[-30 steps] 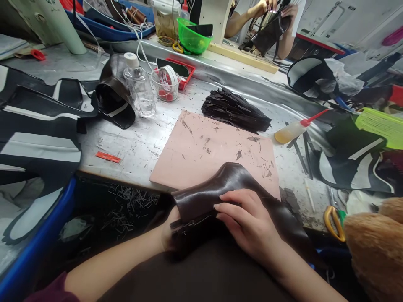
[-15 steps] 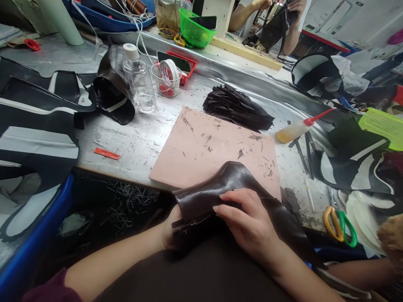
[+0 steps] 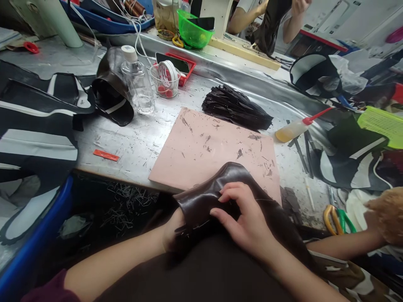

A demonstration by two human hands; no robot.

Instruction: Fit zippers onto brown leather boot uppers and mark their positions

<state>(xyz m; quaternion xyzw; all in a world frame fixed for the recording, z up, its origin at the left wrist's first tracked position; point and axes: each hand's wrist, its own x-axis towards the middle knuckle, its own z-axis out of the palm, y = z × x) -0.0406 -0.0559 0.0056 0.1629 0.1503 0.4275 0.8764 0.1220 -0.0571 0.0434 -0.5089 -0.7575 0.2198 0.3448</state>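
A glossy dark brown leather boot upper (image 3: 233, 172) lies across my lap and over the near edge of a pink cutting board (image 3: 195, 147). My left hand (image 3: 174, 230) reaches into the upper's open end, and the leather hides its fingers. Over the outer side is my right hand (image 3: 247, 214), its thumb and bent forefinger apart, fingertips at the leather near a seam edge. Nothing shows between those fingers. Whether the fingertips press on the leather I cannot tell.
Dark leather strips (image 3: 236, 107) lie behind the board. A red-tipped glue bottle (image 3: 291, 131), scissors (image 3: 333, 220) and boot pieces (image 3: 349, 155) are at right. A clear bottle (image 3: 138, 88) stands at left. A co-worker's arm (image 3: 349, 243) enters from the right; another person works opposite.
My right hand has lifted slightly and its thumb and forefinger have spread apart. The co-worker's arm at right has moved inward. The person opposite has raised their dark leather piece.
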